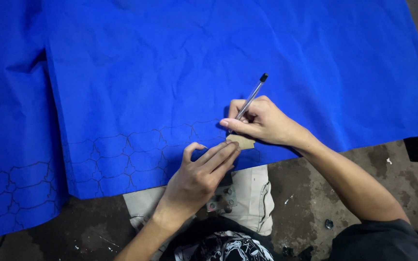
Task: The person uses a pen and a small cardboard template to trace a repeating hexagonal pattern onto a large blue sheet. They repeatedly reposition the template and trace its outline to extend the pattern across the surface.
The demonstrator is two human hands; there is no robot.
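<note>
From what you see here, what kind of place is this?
Probably a workshop floor for cutting material: blue sheet bearing traced outlines, stained concrete floor, right hand tracing a cardboard template with a pen.

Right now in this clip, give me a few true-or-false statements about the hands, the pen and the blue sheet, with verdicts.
1. The right hand holds a clear pen with a dark cap end. True.
2. The left hand grips a pair of scissors. False: its fingers press a small tan cardboard template flat on the sheet.
3. The blue sheet already bears a row of traced outlines near its lower edge. True.
4. The sheet is smooth and uncreased. False: it is visibly wrinkled.
5. The template lies on the concrete floor. False: it lies on the blue sheet.
</note>
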